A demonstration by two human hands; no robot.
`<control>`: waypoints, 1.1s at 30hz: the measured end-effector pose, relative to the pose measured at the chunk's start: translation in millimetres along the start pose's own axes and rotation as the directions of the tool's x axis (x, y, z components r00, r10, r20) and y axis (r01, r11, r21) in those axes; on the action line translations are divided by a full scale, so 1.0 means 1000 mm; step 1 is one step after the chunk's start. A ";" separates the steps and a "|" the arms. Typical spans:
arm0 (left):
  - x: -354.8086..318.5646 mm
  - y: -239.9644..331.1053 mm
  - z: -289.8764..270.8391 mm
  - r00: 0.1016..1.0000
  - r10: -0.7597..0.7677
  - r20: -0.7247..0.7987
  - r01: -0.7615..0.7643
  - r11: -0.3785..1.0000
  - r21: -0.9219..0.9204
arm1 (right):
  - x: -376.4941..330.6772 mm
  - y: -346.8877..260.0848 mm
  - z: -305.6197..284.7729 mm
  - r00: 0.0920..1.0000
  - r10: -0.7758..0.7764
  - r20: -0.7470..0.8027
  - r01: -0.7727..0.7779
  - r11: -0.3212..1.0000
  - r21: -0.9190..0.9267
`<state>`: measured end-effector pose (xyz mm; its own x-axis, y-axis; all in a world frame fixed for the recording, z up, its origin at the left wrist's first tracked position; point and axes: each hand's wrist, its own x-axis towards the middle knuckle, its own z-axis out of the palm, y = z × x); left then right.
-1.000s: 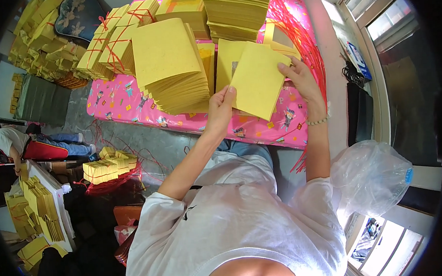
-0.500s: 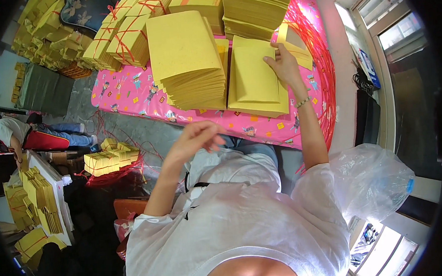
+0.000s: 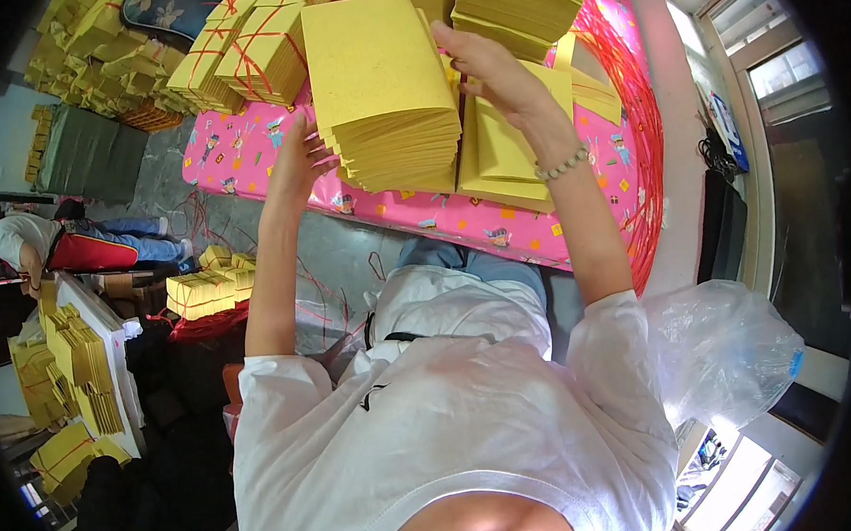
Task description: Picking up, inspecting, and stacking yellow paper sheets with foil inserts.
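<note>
A tall stack of yellow paper envelopes (image 3: 374,73) stands on the pink patterned table cover (image 3: 240,145) in front of me, its near edges fanned in layers. My left hand (image 3: 298,164) is at the stack's lower left side, fingers apart and partly behind its edge. On the other side, my right hand (image 3: 505,77) is open, with fingers stretched toward the stack's right edge. Whether either hand touches the paper I cannot tell. Beneath my right hand and forearm lies a lower pile of yellow envelopes (image 3: 505,162), partly hidden by them.
Bundles tied with red string (image 3: 263,59) sit at the back left, and another tall envelope stack (image 3: 519,15) at the back right. Red strands (image 3: 644,152) hang along the table's right edge. A clear plastic bag (image 3: 723,347) is at my right. Another person (image 3: 73,241) works at far left.
My left hand has moved up and forward from near my waist to the tall stack's left side. My right hand has left the lower pile and moved left to the tall stack's right edge.
</note>
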<state>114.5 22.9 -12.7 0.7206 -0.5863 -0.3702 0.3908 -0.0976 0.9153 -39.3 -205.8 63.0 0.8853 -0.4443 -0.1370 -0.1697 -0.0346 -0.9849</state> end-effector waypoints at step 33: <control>0.019 0.056 0.065 0.944 -0.050 0.325 0.130 0.964 -0.232 | 0.004 0.003 -0.007 0.977 -0.056 0.206 -0.072 0.822 0.566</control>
<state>112.8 -45.5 42.1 0.4747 -0.8105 -0.3432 0.6034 0.0158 0.7973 -38.9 -213.9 60.6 0.9636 -0.2477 -0.1003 0.0416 0.5099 -0.8592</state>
